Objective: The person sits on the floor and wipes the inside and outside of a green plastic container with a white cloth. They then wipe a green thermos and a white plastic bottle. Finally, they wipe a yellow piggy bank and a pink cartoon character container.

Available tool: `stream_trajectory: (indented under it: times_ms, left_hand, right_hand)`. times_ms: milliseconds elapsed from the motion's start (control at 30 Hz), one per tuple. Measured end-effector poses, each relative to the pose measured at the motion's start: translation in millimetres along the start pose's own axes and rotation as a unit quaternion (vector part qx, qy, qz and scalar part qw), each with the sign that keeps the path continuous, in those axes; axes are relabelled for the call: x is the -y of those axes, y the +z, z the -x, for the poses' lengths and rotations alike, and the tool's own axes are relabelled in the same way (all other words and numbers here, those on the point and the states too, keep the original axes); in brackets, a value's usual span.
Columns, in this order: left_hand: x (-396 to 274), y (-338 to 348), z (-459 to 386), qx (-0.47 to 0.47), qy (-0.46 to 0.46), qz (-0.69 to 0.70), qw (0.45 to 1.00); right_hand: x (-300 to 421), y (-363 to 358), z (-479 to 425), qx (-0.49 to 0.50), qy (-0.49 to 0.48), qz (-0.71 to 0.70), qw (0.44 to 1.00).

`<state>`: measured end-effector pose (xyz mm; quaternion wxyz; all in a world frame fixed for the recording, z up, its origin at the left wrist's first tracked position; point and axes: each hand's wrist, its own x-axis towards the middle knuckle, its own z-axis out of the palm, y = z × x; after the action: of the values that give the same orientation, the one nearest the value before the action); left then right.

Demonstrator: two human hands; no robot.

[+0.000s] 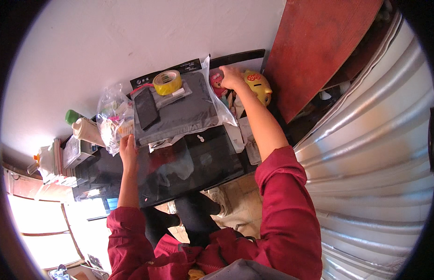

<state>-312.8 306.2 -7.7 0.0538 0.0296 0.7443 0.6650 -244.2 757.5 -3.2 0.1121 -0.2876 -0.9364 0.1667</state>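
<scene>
My left hand point(128, 151) is at the lower left corner of a dark flat package in clear plastic point(192, 105), beside a crumpled clear plastic bag point(114, 120). Whether its fingers grip either one is unclear. On the package lie a roll of yellow tape point(165, 87), a black phone-like slab point(146, 109) and a small clear packet point(173, 96). My right hand point(233, 77) reaches past the package's right side with its index finger extended and nothing visible in it. Close to it are a pink doll point(218, 85) and a yellow piggy-bank-like figure point(257, 87).
A glossy black tabletop point(210, 150) runs in front of me along a white wall. At left stand a white bottle point(86, 130), a green cap point(73, 117) and stacked books point(58, 157). A red wooden panel point(318, 52) and a silvery curtain point(371, 147) bound the right side.
</scene>
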Motion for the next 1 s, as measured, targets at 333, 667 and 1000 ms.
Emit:
stream_trajectory:
  times_ms: [333,667,1000]
  left_hand:
    - [24.4,-46.0,60.1,-0.017,0.118,-0.029,0.993]
    - [24.2,-49.9,88.1,-0.038,0.061,-0.047,0.996]
    - [40.2,-54.5,97.0,-0.016,0.048,-0.019,0.999]
  right_hand:
    - [-25.9,48.7,-21.8,0.038,-0.113,-0.173,0.978]
    - [-19.3,45.2,-18.9,-0.043,-0.093,-0.286,0.953]
    - [-19.4,-8.1,-25.3,-0.133,-0.051,-0.311,0.940]
